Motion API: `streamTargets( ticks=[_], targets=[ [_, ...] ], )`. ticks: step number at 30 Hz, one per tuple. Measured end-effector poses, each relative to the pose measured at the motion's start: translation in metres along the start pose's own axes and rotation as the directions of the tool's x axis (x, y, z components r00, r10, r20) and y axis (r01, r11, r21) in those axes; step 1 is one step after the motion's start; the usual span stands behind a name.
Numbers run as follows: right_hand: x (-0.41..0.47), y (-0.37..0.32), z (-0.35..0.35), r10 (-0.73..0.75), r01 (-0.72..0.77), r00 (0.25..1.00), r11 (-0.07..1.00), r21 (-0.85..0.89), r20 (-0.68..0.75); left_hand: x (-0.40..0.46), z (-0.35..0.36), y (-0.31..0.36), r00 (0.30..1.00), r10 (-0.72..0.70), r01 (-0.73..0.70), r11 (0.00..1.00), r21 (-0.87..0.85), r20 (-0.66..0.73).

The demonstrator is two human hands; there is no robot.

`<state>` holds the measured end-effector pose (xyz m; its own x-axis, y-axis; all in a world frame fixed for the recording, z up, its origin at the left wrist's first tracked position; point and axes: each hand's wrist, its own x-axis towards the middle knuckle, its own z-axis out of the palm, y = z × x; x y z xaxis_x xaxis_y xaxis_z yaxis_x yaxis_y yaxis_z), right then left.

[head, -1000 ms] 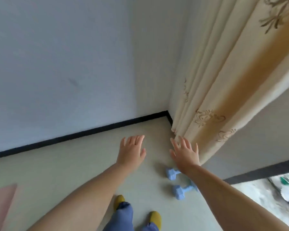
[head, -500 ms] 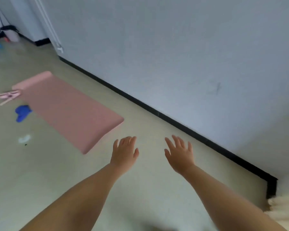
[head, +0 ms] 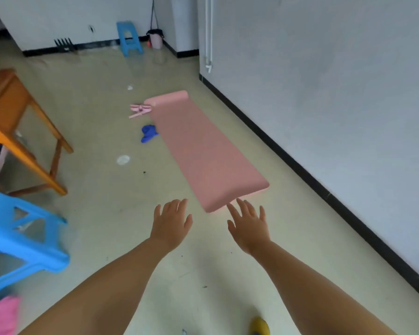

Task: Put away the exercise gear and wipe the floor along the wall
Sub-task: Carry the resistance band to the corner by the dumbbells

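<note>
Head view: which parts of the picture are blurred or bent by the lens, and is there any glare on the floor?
Head view: the near blue stool and the pink thing at the lower left are smeared; the pink mat and both hands are fairly sharp; the baseboard bows slightly, wide-angle; a soft sheen lies on the floor near the far stool.

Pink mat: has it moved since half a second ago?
No. The pink mat lies the same way alongside the black baseboard; only the camera turned.
</note>
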<state>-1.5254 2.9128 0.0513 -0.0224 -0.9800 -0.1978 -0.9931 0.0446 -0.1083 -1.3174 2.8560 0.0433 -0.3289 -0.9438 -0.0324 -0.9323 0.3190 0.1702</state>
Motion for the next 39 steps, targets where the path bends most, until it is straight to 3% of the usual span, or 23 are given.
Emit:
streamTargets(
  ticks=[8, 16, 19, 23, 27, 32, 37, 39],
  targets=[
    [0.119, -0.068, -0.002, -0.124, 0.129, 0.991, 0.988, -0.087, 0.055, 0.050, -0.006, -0.091, 0.988, -0.140, 0.142, 0.989, -0.031, 0.058],
    [0.310, -0.126, -0.029, -0.248, 0.254, 0.966, 0.963, -0.091, 0.076, 0.196, -0.029, -0.187, 0.971, -0.237, 0.237, 0.971, -0.035, 0.005],
    [0.395, -0.143, -0.056, -0.284, 0.290, 0.957, 0.951, -0.108, 0.065, 0.258, -0.047, -0.231, 0.934, -0.354, 0.349, 0.932, -0.099, -0.038],
    [0.487, -0.174, -0.072, -0.277, 0.290, 0.954, 0.949, -0.124, 0.116, 0.305, -0.056, -0.289, 0.873, -0.488, 0.485, 0.864, -0.137, 0.011],
    [0.564, -0.233, -0.070, -0.391, 0.417, 0.905, 0.894, -0.161, 0.169, 0.349, -0.059, -0.363, 0.812, -0.582, 0.582, 0.802, -0.131, 0.045],
    [0.677, -0.326, -0.068, -0.431, 0.454, 0.889, 0.874, -0.173, 0.155, 0.433, -0.073, -0.470, 0.838, -0.544, 0.544, 0.831, -0.114, 0.038],
    [0.788, -0.411, -0.095, -0.349, 0.362, 0.930, 0.924, -0.125, 0.115, 0.530, -0.119, -0.584, 0.880, -0.475, 0.473, 0.877, -0.082, -0.007],
    [0.835, -0.438, -0.108, -0.310, 0.322, 0.943, 0.943, -0.085, 0.122, 0.578, -0.135, -0.632, 0.875, -0.484, 0.485, 0.872, -0.069, 0.034]
  ],
)
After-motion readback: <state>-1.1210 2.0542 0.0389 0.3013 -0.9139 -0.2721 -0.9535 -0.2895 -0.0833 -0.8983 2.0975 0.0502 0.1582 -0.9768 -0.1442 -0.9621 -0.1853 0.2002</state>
